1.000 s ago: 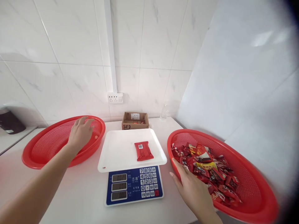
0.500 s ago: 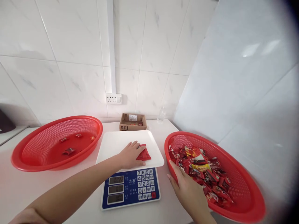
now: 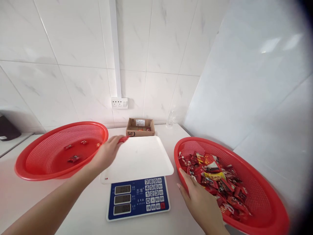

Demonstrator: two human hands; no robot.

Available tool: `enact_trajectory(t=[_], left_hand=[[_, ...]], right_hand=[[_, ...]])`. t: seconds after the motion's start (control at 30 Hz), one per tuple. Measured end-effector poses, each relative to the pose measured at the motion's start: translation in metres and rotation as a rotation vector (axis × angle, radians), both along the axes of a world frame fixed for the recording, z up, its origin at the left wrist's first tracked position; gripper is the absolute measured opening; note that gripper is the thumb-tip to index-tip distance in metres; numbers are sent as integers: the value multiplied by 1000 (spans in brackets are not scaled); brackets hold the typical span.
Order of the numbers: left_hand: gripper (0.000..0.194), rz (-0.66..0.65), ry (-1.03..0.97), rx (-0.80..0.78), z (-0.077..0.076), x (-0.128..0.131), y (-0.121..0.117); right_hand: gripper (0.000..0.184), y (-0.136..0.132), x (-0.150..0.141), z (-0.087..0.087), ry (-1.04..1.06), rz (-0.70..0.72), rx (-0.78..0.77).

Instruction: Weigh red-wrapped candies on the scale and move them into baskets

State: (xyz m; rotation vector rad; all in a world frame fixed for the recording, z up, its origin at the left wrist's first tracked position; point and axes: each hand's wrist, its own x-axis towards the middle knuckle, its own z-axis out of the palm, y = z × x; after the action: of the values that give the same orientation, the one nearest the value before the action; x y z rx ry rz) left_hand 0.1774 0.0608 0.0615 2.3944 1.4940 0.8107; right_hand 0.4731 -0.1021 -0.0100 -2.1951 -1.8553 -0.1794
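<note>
Pinched in my left hand (image 3: 105,152) is a small red wrapped packet (image 3: 123,139), held above the left back part of the white weighing pan. The pan (image 3: 141,160) of the digital scale (image 3: 138,198) has nothing lying on it. My right hand (image 3: 198,199) grips the near left rim of the right red basket (image 3: 266,189), thumb outside and fingers over the edge. Many red wrapped packets (image 3: 220,186) fill the middle of that basket, with a yellow one (image 3: 215,176) among them. The left red basket (image 3: 61,130) holds several small packets (image 3: 73,159).
Behind the scale stands a small cardboard box (image 3: 140,133) with a few packets inside. A clear plastic bottle (image 3: 171,119) is by the back wall. A wall socket (image 3: 119,103) sits above the table. At the far left lies a dark object (image 3: 8,129).
My left hand has lifted the red packet off the pan and carried it left, towards the left basket. My right hand stays on the right basket's rim.
</note>
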Motion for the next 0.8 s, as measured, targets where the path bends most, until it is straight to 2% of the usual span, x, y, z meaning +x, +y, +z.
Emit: enact_trajectory(t=[0.1,0.17,0.23,0.33,0.4,0.5,0.6,0.7,0.8], left_hand=[[41,175,-21,71,3,-37,0],[40,263,5,87,-6,-57,-3],[41,312,7,91,-21,-68,-13],[38,306,-103,163,-49,-68,-38],[34,296,-199,204,-64,-62,-57],[31,349,-288,155,-77,-54,-78],[30,364,-336,118,-85,-52,-86],[26,331,-356,100,-94,-55,-85],[26,306,-392,148,-109,-63,-80]], right_hand=[[47,1,0,-1,6,3,8],[46,1,0,-1,18,-5,2],[47,1,-1,-2,48,-19,-17],[50,1,2,1,167,-22,-39],[51,2,8,7,303,24,-53],[53,9,24,23,519,120,-135],[45,22,39,34,650,127,-233],[46,35,45,35,523,83,-382],[39,48,49,32,424,61,-471]])
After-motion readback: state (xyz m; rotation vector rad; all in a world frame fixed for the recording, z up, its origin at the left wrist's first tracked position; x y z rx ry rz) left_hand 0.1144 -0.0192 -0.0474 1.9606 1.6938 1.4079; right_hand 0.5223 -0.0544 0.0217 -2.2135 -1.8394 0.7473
